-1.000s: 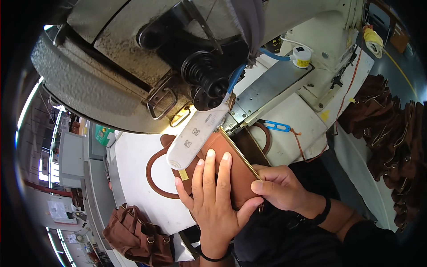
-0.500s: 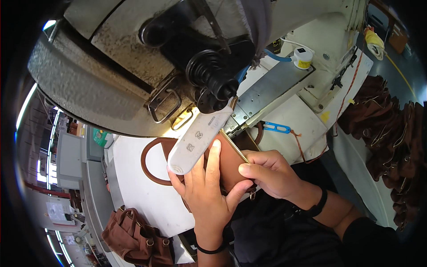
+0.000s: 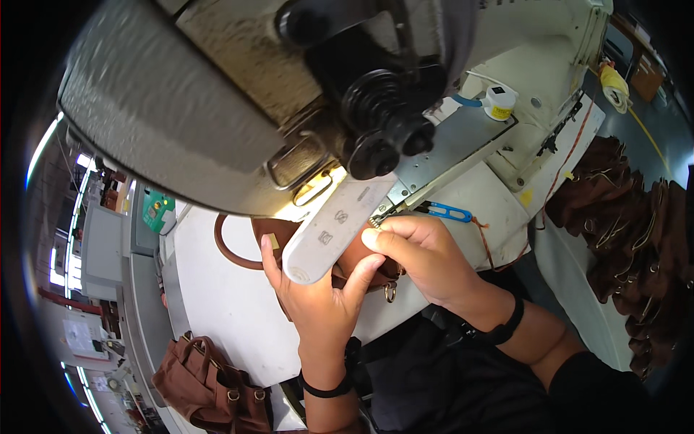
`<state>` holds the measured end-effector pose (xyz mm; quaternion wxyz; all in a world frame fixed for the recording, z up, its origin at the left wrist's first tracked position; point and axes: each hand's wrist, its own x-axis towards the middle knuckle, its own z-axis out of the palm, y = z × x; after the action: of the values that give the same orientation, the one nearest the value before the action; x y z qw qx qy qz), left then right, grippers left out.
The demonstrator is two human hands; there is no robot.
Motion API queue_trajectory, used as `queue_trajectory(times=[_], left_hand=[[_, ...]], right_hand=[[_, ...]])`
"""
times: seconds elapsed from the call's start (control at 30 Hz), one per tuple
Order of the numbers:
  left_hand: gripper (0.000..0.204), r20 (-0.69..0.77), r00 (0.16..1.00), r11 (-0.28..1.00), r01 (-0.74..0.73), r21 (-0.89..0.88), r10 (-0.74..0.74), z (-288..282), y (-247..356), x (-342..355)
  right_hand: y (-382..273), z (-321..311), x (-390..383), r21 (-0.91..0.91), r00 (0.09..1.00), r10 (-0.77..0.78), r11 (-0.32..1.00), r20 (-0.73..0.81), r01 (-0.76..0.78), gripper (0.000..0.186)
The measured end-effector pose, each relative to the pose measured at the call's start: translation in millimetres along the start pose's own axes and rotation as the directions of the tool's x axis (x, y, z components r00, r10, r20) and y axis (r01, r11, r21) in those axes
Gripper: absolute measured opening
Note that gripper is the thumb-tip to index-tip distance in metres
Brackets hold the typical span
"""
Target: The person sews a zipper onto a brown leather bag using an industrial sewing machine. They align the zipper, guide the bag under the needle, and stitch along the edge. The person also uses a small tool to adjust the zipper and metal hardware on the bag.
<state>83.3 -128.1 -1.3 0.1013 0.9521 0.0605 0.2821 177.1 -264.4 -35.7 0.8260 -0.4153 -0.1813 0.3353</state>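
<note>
A brown leather bag (image 3: 354, 252) lies under the sewing machine head (image 3: 195, 108), its looped handle (image 3: 221, 246) resting on the white table. My left hand (image 3: 316, 300) is spread on the bag with thumb and one finger apart. Its other fingers are hidden beneath a pale oblong plate (image 3: 336, 230) hanging from the machine. Thumb and fingers of my right hand (image 3: 426, 259) pinch the bag's edge at a gold-toothed zipper (image 3: 376, 220), close to the machine's metal bed. A brass ring (image 3: 390, 292) hangs from the bag below that hand. The needle is out of sight.
A blue-handled tool (image 3: 450, 212) on an orange cord lies just beyond my right hand. Another brown bag (image 3: 191, 380) stands at the lower left. Brown pieces with gold zippers (image 3: 607, 210) are piled at the right. A white round container (image 3: 500, 103) sits behind the bed.
The bag has moved further in under the machine, so less of its zipper shows. My right hand has moved up and left with it. The view has shifted slightly.
</note>
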Motion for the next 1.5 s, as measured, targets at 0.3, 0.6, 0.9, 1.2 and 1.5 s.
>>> queue_trajectory(times=[0.3,0.6,0.9,1.2,1.5], left_hand=[[0.067,-0.070,0.997,1.000,0.029,0.003,-0.029,13,18,-32],[0.069,-0.268,0.962,0.998,0.037,-0.049,-0.049,43,22,-33],[0.040,-0.383,0.924,0.991,-0.058,-0.119,0.008,44,22,-26],[0.032,-0.425,0.905,0.982,-0.101,-0.161,0.023,43,24,-18],[0.025,-0.427,0.904,0.981,-0.073,-0.178,-0.010,47,18,-11]], right_hand=[[1,3,3,-0.066,0.995,0.012,0.998,-0.102,-0.019,0.022],[-2,5,-8,-0.372,0.977,-0.177,0.920,-0.116,0.123,0.019],[1,-10,-8,-0.135,0.997,-0.070,0.989,-0.029,0.066,0.016],[12,-3,-9,0.012,0.990,-0.108,0.994,-0.093,0.109,0.016],[12,4,0,-0.003,0.984,-0.111,0.994,-0.137,0.111,0.016]])
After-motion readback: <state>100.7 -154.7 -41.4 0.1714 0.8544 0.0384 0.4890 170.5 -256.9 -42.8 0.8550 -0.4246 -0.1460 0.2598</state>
